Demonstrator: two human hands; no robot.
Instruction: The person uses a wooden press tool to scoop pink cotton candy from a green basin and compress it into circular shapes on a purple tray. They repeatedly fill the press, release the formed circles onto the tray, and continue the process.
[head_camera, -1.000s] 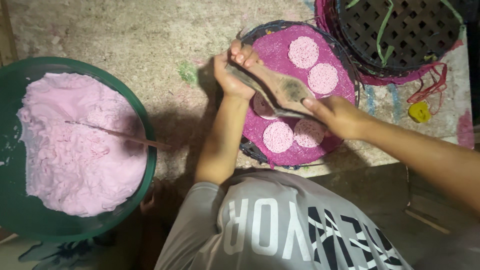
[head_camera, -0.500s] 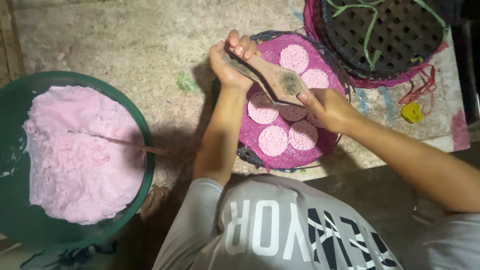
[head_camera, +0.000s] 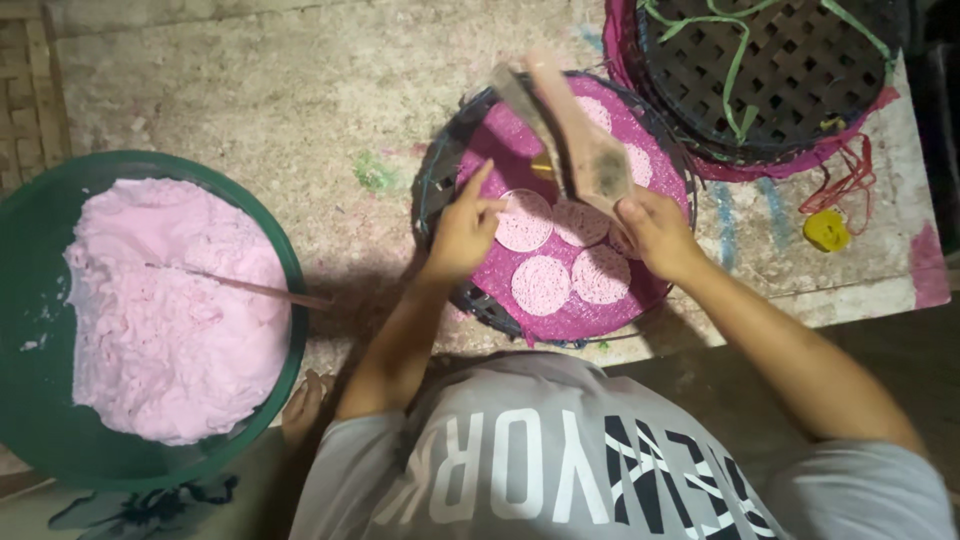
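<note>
the soft, fragile pink disc (head_camera: 524, 220) on the tray (head_camera: 440, 180) is touched by the loosely open left hand (head_camera: 462, 232); the wooden paddle (head_camera: 590, 150) above the tray is gripped by the right hand (head_camera: 655, 232); edges look the safest hold.

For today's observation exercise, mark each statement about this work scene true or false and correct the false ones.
1. The green basin holds pink dough. True.
2. The right hand is empty. False: it holds a wooden paddle.
3. The left hand touches a pink disc on the tray. True.
4. The stick lies on the tray. False: it rests in the dough.
5. The yellow object sits in the basin. False: it lies on the floor.
</note>
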